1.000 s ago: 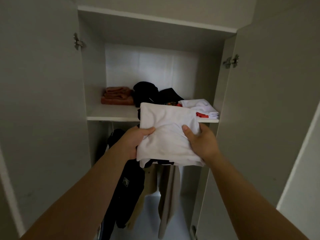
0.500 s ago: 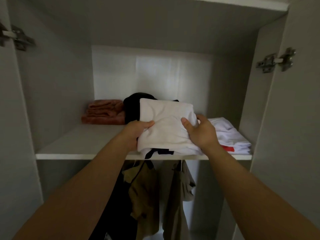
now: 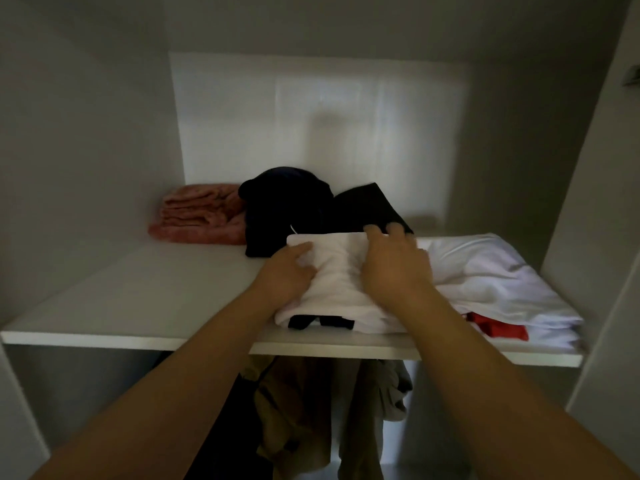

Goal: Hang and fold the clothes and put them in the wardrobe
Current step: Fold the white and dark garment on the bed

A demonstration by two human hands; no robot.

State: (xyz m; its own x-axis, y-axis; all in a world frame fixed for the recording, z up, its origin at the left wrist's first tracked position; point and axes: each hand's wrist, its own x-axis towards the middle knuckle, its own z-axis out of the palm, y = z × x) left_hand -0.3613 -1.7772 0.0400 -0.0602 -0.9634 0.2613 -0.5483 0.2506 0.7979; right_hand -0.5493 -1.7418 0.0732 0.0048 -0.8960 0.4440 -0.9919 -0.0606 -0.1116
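Folded white garment lies at the front lip of the shelf, above the hanging clothes, its long axis running 6 to 12 o'clock. Our left hand curls into its 9 o'clock edge, and our right hand lies flat and spread on top, fingertips at the far edge. At 3 o'clock it touches the white stack and at 12 o'clock the black clothes sit right behind it, a pink towel at 10 o'clock, so we judge that only letting go remains, since a push toward 12 meets the black clothes.
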